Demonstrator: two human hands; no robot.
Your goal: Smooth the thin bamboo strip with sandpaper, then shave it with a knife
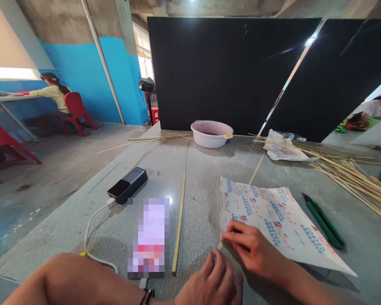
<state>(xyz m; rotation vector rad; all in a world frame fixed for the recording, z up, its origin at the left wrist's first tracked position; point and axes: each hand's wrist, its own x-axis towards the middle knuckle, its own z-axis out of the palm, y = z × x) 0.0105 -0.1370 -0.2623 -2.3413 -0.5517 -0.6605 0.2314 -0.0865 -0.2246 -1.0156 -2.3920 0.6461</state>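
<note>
Head view shows us both hands at the near left corner of the printed abrasive sheet (pixel 266 205) on the grey counter (pixel 203 178). Our left hand (pixel 211 277) has thumb and fingers pinched closed on a thin pale strip (pixel 220 245) beside that corner; our right hand (pixel 254 250) pinches the same strip, fingers together, at the sheet's edge. Whether it runs under the sheet we cannot tell. Left of the sheet we see a long loose strip (pixel 180 212), a blurred phone (pixel 149 237) and a black power bank (pixel 128 185). Beyond the sheet stands a white basin (pixel 209 140); just right of it lies a green tool (pixel 324 220).
</note>
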